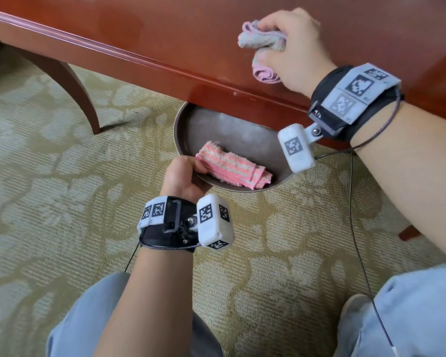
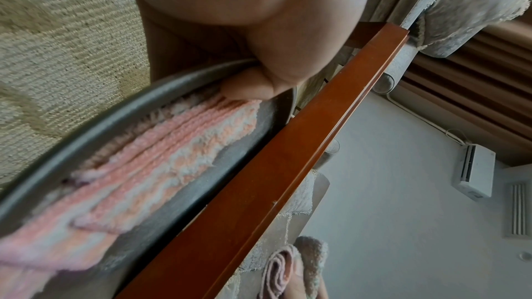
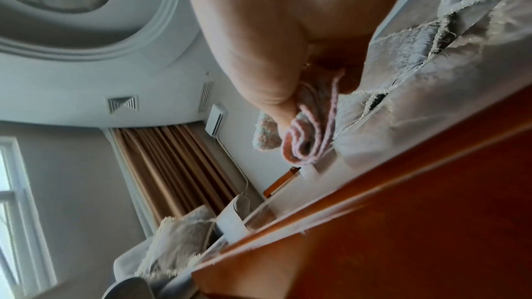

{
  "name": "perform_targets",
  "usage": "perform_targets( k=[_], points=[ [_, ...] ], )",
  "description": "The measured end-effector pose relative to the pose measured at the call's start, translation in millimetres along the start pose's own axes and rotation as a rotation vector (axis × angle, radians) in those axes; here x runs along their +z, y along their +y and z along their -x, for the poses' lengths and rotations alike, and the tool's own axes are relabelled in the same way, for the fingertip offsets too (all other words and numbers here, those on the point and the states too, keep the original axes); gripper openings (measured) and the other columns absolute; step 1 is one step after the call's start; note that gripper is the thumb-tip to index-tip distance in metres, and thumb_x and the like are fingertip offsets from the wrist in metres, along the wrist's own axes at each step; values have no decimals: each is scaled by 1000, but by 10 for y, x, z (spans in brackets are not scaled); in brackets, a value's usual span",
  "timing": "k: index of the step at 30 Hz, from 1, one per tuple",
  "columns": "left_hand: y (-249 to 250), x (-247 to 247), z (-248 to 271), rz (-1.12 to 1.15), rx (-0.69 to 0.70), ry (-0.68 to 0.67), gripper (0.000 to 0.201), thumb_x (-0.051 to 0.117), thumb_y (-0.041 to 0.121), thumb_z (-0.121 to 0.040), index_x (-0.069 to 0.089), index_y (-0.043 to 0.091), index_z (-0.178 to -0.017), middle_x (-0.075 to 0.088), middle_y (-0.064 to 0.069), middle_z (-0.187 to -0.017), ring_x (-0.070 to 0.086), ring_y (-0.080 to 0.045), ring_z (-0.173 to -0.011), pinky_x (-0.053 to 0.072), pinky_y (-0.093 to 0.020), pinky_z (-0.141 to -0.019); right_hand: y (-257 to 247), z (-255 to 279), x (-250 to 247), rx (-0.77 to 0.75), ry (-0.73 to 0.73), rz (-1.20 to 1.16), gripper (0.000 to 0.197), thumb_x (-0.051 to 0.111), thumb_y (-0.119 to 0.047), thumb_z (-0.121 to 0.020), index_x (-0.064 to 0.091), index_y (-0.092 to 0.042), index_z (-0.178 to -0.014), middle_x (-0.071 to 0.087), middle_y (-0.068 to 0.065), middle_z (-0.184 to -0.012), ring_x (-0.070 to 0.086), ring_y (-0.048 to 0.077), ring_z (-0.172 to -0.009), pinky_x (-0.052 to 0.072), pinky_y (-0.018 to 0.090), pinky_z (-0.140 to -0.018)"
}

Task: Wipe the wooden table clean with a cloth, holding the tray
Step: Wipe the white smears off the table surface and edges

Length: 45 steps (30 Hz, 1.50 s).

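Near the front edge of the glossy red-brown wooden surface (image 1: 165, 34), the right hand (image 1: 294, 55) clutches a bunched pink cloth (image 1: 262, 42); below that edge, the left hand (image 1: 183, 176) pinches the round grey metal tray (image 1: 232, 130) holding a folded pink striped towel (image 1: 232, 166).

The worktop (image 1: 165, 39) is glossy, smooth reddish wood. Below its edge, the tray (image 1: 216, 122) looks dull grey metal, holding a fluffy pink terry cloth (image 1: 232, 168). The carpet (image 1: 49, 176) is ribbed, matt pile.

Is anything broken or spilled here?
Nothing looks spilled. The red-brown wooden table has small pale nicks on its front edge, near the round grey metal tray. A folded pink striped cloth lies in that tray, not on the table.
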<state>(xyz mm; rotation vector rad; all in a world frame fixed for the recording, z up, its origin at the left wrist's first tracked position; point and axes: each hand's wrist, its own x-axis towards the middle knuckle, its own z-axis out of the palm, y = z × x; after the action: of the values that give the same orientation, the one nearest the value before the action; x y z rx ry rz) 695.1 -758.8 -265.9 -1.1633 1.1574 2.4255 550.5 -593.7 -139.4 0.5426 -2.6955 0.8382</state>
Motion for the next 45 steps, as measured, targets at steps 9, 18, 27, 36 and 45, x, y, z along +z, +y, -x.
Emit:
perform_targets(
  k=[9,18,27,36,45],
  points=[
    [0,1,83,21,0,30,26,30,-4,-49,30,16,-67,41,-6,-73,47,-28,-77,48,-44,-103,-220,236,402,-178,-107,216,32,65,-22,-85,64,-22,-117,54,8,-107,45,29,-105,43,38,-84],
    [-26,-34,93,30,21,81,31,33,-5,-47,29,18,-67,38,-6,-72,43,-27,-77,44,-45,-106,-392,131,639,-348,-184,490,37,61,-22,-90,52,-18,-126,46,12,-116,45,32,-107,43,44,-85],
    [-34,11,104,55,-6,77,28,32,-4,-50,29,18,-67,39,-5,-71,44,-26,-70,46,-45,-104,-211,175,524,-352,-254,546,30,62,-22,-84,53,-12,-111,48,11,-113,44,30,-106,38,42,-84],
    [-62,15,212,42,-2,56,30,31,-5,-53,25,19,-69,36,-4,-69,42,-24,-64,56,-37,-78,21,427,362,-434,-178,532,5,56,-4,-85,57,-7,-87,48,12,-90,50,32,-87,33,34,-57],
    [-91,6,284,19,28,50,32,30,-4,-54,22,22,-70,33,-3,-67,39,-24,-61,55,-33,-65,10,543,-19,-432,-259,436,28,49,-17,-87,73,-29,-95,54,1,-93,45,30,-91,35,37,-70]
  ],
)
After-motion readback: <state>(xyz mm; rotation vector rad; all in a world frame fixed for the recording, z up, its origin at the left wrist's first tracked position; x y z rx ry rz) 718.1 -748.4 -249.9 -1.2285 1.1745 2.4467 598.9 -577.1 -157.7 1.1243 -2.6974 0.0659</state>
